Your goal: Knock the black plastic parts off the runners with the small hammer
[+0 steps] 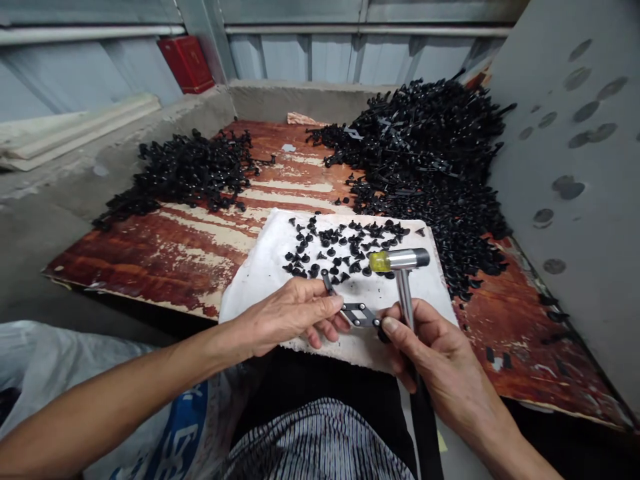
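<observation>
"What's in hand?"

"The left hand [293,319] has its fingers pinched closed on a small hinged metal link [357,315]. The right hand [430,353] wraps shut around the shaft of a yellow-tipped steel mallet [403,260]."

"How much is left?"

"Lots. Black plastic fasteners [340,247] lie scattered on the white sheet [265,280], and big heaps [425,160] cover the red-painted board [165,260]."

Soft, fairly bright, even light from overhead, with only faint shadows under the left hand [290,317] and right hand [435,353] on the white sheet [260,287]. Small highlights along the steel hammer head [407,259] and a mild sheen on the varnish of the plywood board [150,263]. Wide-angle bowing toward the frame edges, clearest at the board's right corner and the grey panel [565,200], with sharp focus throughout.
</observation>
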A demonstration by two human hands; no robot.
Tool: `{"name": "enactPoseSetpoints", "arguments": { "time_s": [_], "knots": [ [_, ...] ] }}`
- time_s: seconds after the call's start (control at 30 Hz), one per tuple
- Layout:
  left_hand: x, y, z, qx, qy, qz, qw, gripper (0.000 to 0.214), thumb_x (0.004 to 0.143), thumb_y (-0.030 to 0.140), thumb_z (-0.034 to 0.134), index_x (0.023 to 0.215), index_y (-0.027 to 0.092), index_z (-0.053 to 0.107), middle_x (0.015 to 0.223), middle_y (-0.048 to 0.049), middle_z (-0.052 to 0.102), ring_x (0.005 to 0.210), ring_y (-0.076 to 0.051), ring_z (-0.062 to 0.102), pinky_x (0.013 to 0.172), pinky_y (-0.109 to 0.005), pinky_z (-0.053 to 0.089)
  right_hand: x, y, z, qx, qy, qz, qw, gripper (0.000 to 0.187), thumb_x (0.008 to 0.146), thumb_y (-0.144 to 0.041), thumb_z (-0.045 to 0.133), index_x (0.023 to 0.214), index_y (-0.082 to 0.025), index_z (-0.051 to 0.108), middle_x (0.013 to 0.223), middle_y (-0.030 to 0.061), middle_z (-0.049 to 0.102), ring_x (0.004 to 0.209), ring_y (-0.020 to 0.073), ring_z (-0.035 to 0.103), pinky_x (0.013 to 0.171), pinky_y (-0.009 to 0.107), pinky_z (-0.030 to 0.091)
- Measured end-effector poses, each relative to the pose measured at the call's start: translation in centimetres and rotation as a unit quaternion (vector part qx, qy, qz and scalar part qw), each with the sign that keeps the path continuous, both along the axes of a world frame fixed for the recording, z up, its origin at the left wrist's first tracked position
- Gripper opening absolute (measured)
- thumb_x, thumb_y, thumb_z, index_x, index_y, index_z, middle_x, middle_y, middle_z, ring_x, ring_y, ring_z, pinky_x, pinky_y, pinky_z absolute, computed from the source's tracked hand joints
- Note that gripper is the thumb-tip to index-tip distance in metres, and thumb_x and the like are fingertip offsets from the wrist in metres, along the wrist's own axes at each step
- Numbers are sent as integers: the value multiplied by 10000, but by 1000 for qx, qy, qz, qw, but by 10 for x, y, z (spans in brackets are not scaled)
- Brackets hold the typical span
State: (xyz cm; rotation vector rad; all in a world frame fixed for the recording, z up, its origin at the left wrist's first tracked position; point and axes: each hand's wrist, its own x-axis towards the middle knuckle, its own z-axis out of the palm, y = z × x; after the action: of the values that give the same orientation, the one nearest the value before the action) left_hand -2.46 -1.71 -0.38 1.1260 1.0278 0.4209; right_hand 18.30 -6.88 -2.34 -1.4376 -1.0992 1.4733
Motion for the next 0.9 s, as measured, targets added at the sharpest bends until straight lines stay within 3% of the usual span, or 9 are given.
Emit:
{"name": "enactPoseSetpoints", "arguments": {
  "time_s": [0.17,0.27,0.37,0.5,0.7,0.83,0.9],
  "knots": [
    [-1,7,2,-50,-15,12,999,477,676,512,768,867,100,624,748,-61,704,565,-93,609,497,-209,457,-6,-6,-1,5,-47,70,996,387,848,-602,591,842,-221,525,477,-85,459,372,74,345,326,172,275],
    [-5,10,1,-28,1,27,999,404,713,456,747,839,98,609,705,-54,699,455,-47,509,406,-176,366,2,-3,2,103,-143,101,979,300,939,-495,497,877,-211,567,550,-45,505,432,103,436,370,201,370],
    [-7,10,-1,-7,33,21,999,264,792,350,678,767,128,537,654,-48,688,390,-21,423,374,-167,288,13,7,-1,260,-290,76,918,227,957,-338,474,1075,-191,600,746,35,639,570,145,590,516,256,509],
    [-6,9,4,1,51,-21,998,131,852,217,576,766,142,512,610,-17,654,380,-18,388,382,-165,255,17,21,-11,388,-379,104,834,367,959,-172,419,1305,-196,540,1010,109,702,822,198,700,716,341,585],
    [-3,11,14,-11,61,-44,997,111,856,148,520,754,119,555,607,18,598,350,-2,254,360,-195,114,18,27,-8,406,-456,149,778,439,936,-97,381,1335,-150,556,889,108,683,752,218,708,679,370,603],
    [-6,14,11,-23,60,-44,997,122,862,207,557,785,114,574,588,39,562,339,2,201,356,-206,82,33,20,-9,399,-465,135,779,426,954,-117,409,1351,-192,544,887,91,691,701,192,698,634,329,592],
    [-6,16,10,-20,63,-44,997,147,871,235,569,776,123,573,507,82,463,343,-7,185,360,-200,85,39,16,-11,396,-454,120,789,409,961,-127,433,1344,-215,547,906,89,705,731,197,709,621,314,589]
  ]
}}
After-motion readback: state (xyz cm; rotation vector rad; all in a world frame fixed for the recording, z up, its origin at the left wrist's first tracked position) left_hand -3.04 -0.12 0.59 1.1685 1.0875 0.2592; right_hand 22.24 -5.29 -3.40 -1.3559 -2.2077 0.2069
